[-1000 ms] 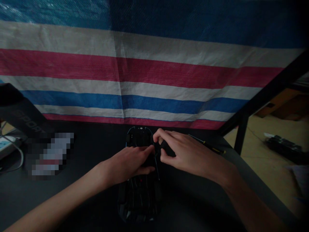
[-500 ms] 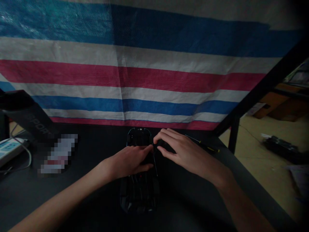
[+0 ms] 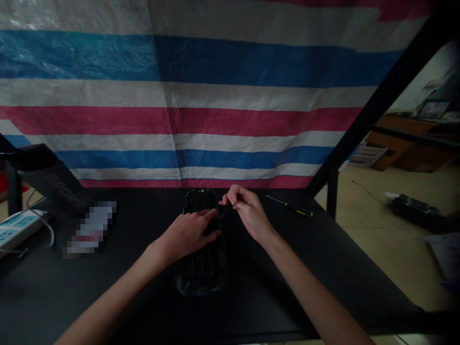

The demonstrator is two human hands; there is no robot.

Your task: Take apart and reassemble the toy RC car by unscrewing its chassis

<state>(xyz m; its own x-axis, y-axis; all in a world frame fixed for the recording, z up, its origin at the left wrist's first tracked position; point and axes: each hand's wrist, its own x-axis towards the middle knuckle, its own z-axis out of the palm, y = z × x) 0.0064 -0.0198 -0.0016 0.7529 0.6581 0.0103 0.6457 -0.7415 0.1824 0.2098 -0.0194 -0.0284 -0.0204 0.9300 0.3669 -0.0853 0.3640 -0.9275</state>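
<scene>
A dark toy car point(image 3: 201, 273), its underside seemingly turned up, lies lengthwise on the black table. Across its middle rests my left hand point(image 3: 192, 232), gripping the car with index finger and thumb spread over it. Just right of the car's far half, my right hand point(image 3: 246, 206) is raised in a pinch, fingertips together. Something small and dark shows at those fingertips, too dim to name. To the right of this hand a screwdriver point(image 3: 296, 209) with a black and yellow handle lies on the table.
The black table point(image 3: 143, 306) meets a striped plastic sheet point(image 3: 233, 120) at the back. On the left are a power strip point(image 3: 21, 225) with a cable, a grey box point(image 3: 61, 179) marked SPORT and a pixelated flat item point(image 3: 95, 223). A dark metal frame point(image 3: 332, 191) stands right.
My right hand has drawn back from its spread curl over the table into a pinch beside the car. The left hand stays on the car. The whole view has shifted somewhat.
</scene>
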